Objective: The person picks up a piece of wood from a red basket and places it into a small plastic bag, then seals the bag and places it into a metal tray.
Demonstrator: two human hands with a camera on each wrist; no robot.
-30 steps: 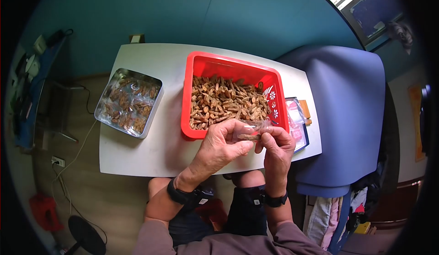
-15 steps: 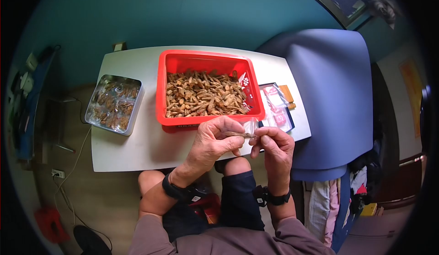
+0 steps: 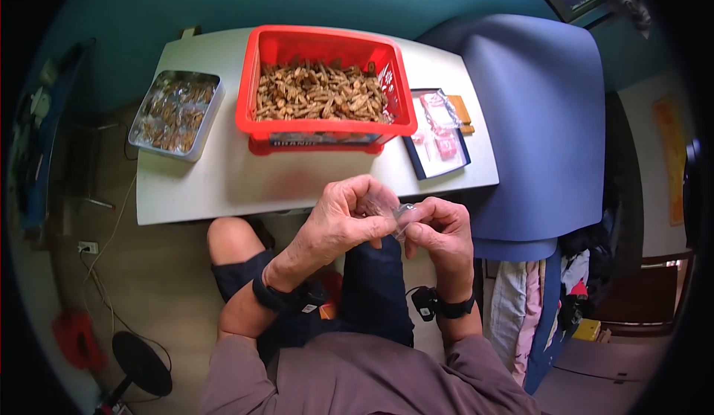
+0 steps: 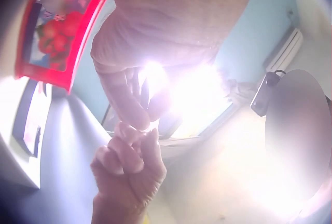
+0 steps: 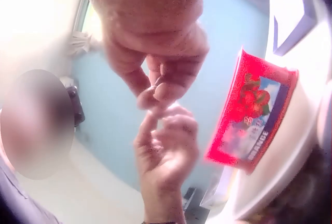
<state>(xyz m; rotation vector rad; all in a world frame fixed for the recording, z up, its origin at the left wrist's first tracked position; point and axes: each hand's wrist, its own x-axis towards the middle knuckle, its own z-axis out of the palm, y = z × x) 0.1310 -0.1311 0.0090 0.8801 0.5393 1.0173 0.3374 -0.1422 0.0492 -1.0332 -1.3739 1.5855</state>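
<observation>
A small clear plastic bag (image 3: 403, 219) is held between both hands, in front of the table's near edge. My left hand (image 3: 348, 218) pinches it between thumb and fingers and covers much of it. At its other end, the thumb and forefinger of my right hand (image 3: 444, 230) pinch the plastic. Fingertips of the left hand (image 4: 122, 97) and the right hand (image 4: 127, 167) meet closely in the left wrist view, where glare hides the bag. Beyond them, a red plastic basket (image 3: 325, 126) holds many dried brown slices (image 3: 320, 91).
A metal tin (image 3: 195, 138) of filled clear bags stands at the left of the white table (image 3: 178, 199). On the right lie a dark-rimmed tray (image 3: 416, 163) with pink-printed packets and a wooden block (image 3: 460, 110). A large blue-grey sheet (image 3: 532, 132) drapes beside the table.
The hands have drawn back from the basket toward the body, and the head view has shifted. Less of the bag and its brown contents shows between the fingers now.
</observation>
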